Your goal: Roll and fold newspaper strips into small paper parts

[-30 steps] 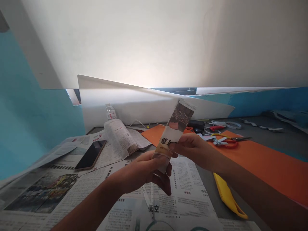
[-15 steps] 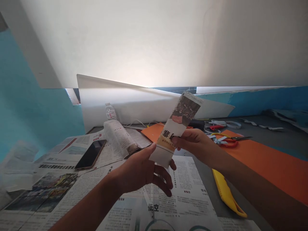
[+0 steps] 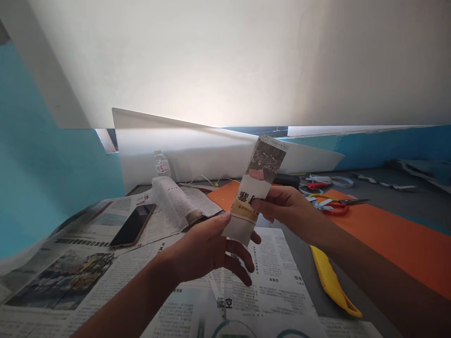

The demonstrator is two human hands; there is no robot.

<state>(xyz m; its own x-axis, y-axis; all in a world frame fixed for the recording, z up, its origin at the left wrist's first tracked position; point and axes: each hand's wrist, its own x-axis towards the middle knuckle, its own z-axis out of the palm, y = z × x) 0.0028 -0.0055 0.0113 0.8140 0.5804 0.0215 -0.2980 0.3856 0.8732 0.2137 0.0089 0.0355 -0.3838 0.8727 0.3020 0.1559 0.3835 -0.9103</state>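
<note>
A folded strip of newspaper [image 3: 260, 176] is held up, tilted, above the table, with a dark photo at its top and large print lower down. My right hand [image 3: 287, 204] pinches its right edge between thumb and fingers. At the strip's lower end is my left hand [image 3: 207, 246], its thumb at the left edge and its fingers curled behind and below; part of the grip is hidden by the paper. Below both hands lies a spread newspaper sheet [image 3: 275, 295], with a narrow pale strip [image 3: 224, 286] on it.
On the left, a phone [image 3: 136, 226] rests on newspaper near a rolled newspaper [image 3: 174, 202] and a water bottle [image 3: 162, 164]. On the right are orange sheets [image 3: 394, 239], red-and-yellow-handled scissors [image 3: 336, 206] and a yellow cutter [image 3: 331, 281]. White boards [image 3: 158, 141] lean behind.
The newspaper strip has tipped more upright, its top shifting left. Both hands keep nearly the same places. Paper at the far left edge has settled lower.
</note>
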